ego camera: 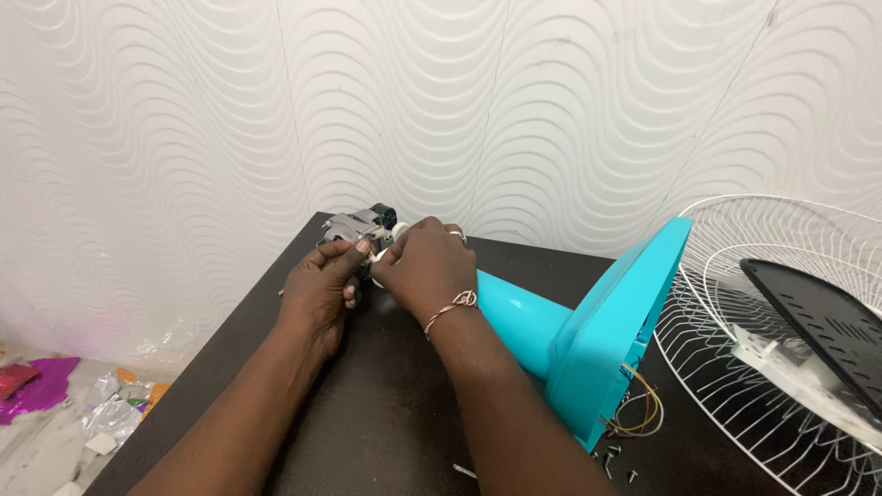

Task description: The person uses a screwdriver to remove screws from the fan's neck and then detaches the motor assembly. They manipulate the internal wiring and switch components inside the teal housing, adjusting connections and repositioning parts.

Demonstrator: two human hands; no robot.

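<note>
A turquoise fan stand (606,321) lies on its side on a dark table (386,413), its round base toward the right with coloured wires (638,413) spilling from the underside. At the far end of its neck sits a grey metal fan motor (356,225). My left hand (322,289) pinches at the motor's near side. My right hand (424,266), with a ring and a thin bracelet, is closed over the neck's top beside the motor, with a white part showing between the fingers.
A white wire fan guard (781,303) leans at the right with a black grille panel (818,321) resting in it. Several small screws (611,456) lie near the base. Foil scraps (55,395) litter the floor at left. A wavy white wall stands behind.
</note>
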